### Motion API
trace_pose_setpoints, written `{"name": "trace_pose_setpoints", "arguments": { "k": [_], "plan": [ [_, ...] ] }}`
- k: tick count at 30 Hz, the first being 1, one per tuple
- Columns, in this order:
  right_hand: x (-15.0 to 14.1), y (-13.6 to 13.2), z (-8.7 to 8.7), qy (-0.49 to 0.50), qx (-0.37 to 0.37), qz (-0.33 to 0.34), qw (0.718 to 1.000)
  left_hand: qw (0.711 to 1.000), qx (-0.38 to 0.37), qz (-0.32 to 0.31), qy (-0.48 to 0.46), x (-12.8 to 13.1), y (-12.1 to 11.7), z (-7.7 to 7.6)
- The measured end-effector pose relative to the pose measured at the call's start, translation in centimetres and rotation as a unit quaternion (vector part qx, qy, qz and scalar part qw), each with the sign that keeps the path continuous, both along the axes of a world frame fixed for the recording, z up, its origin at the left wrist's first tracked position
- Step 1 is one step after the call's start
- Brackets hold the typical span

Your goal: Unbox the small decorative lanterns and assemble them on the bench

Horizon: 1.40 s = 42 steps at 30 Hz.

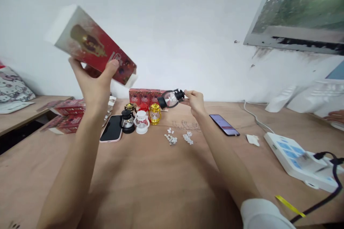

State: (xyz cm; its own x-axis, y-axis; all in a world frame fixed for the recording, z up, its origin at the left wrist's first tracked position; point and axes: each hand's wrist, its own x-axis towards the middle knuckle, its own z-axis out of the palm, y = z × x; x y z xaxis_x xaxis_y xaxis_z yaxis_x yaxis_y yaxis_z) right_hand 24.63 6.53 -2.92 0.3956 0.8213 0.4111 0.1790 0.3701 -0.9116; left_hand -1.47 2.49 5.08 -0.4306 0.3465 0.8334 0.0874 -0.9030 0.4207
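a black plastic lantern with a clear globe (pixel 171 99) is in the right hand (pixel 195 103), held in the air above the tabletop (pixel 150 175). it is tipped over sideways, with its wide base to the left and its narrow top to the right. the fingers (pixel 189 93) of that hand are closed around the narrow top.

the left hand (pixel 95 86) is raised higher and holds a red and white cardboard box with a lantern printed on it (pixel 100 48). the box is tilted, running from upper left to lower right, and is slightly blurred. the fingers (pixel 76 65) are spread wide to span the box and grip it, with the thumb over the printed face.

below, a group of upright small lanterns stands close together: a black one (pixel 128 126), a white one (pixel 141 124), a shiny gold one (pixel 155 115), a bronze one (pixel 130 107) and a partly hidden red one (pixel 144 107). behind them, a row of small red printed boxes (pixel 145 96) stands near the white wall (pixel 204 35). a phone with a dark screen and pink edge (pixel 111 129) lies just beside the black and white ones, on their left, and red printed cartons (pixel 70 123) are piled farther left. thin wire-like pieces (pixel 184 125) lie near two clusters of small white pieces (pixel 172 139). to the right are a phone with a lit purple screen (pixel 224 125), a crumpled white scrap (pixel 253 140), a white power strip (pixel 290 155) and a yellow strip (pixel 289 205).
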Motion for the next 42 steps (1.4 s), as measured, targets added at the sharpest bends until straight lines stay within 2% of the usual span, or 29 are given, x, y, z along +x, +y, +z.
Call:
{"name": "trace_pose_setpoints", "arguments": {
  "k": [2,3,5,6,8,11,14,16,19,21,24,26,28,30,32,34,36,37,42],
  "plan": [
    [0.6,0.7,-0.9,-0.141,-0.014,-0.079,0.987,0.997,-0.007,0.055,0.046,-1.0,-0.4,0.2],
    [0.6,0.9,-1.4,-0.182,-0.016,-0.097,0.978,0.994,-0.023,0.086,0.068,-1.2,-0.6,0.1],
    [0.3,1.2,-2.2,-0.223,-0.015,-0.098,0.97,0.984,-0.069,0.125,0.109,-1.2,-0.9,0.0],
    [0.0,1.2,-2.5,-0.243,-0.015,-0.097,0.965,0.981,-0.084,0.126,0.119,-1.1,-1.0,-0.1],
    [-0.8,1.3,-3.1,-0.278,-0.014,-0.089,0.956,0.987,-0.084,0.079,0.112,-0.5,-1.0,-0.2],
    [-1.7,1.4,-3.9,-0.317,-0.008,-0.071,0.946,0.994,-0.089,-0.055,0.046,0.7,-0.5,-0.5],
    [-2.0,1.4,-4.2,-0.338,0.007,-0.05,0.94,0.964,-0.186,-0.185,-0.029,1.4,0.5,-1.1],
    [-2.2,1.2,-3.9,-0.34,0.019,-0.046,0.939,0.934,-0.259,-0.244,-0.029,1.5,1.3,-1.7],
    [-2.7,0.0,-2.6,-0.308,0.084,-0.048,0.946,0.897,-0.327,-0.298,0.013,1.3,2.6,-2.9],
    [-3.4,-1.7,-1.3,-0.258,0.176,-0.031,0.95,0.879,-0.355,-0.318,0.015,1.4,3.0,-3.6],
    [-4.8,-4.8,0.7,-0.224,0.284,-0.018,0.932,0.871,-0.369,-0.325,0.002,1.9,3.1,-4.1],
    [-5.7,-6.6,1.7,-0.244,0.319,-0.011,0.916,0.872,-0.371,-0.319,-0.002,2.6,2.7,-4.2],
    [-6.3,-7.9,2.3,-0.274,0.333,-0.013,0.902,0.877,-0.371,-0.303,-0.009,3.4,2.1,-4.2],
    [-6.5,-8.6,2.8,-0.289,0.334,-0.027,0.897,0.903,-0.34,-0.263,0.004,4.1,1.4,-4.2],
    [-6.2,-8.9,3.1,-0.282,0.336,-0.042,0.898,0.947,-0.264,-0.17,0.065,4.4,0.8,-4.3],
    [-5.7,-9.0,3.4,-0.263,0.344,-0.053,0.9,0.971,-0.176,-0.037,0.156,4.3,0.2,-4.3],
    [-5.2,-9.1,3.7,-0.245,0.346,-0.06,0.904,0.961,-0.105,0.074,0.244,3.8,-0.1,-4.3],
    [-5.0,-9.2,3.8,-0.241,0.342,-0.06,0.906,0.952,-0.076,0.109,0.277,3.6,-0.3,-4.3],
    [-4.8,-9.5,4.1,-0.257,0.307,-0.053,0.915,0.91,0.026,0.192,0.366,3.1,-0.1,-4.2]
  ]
}}
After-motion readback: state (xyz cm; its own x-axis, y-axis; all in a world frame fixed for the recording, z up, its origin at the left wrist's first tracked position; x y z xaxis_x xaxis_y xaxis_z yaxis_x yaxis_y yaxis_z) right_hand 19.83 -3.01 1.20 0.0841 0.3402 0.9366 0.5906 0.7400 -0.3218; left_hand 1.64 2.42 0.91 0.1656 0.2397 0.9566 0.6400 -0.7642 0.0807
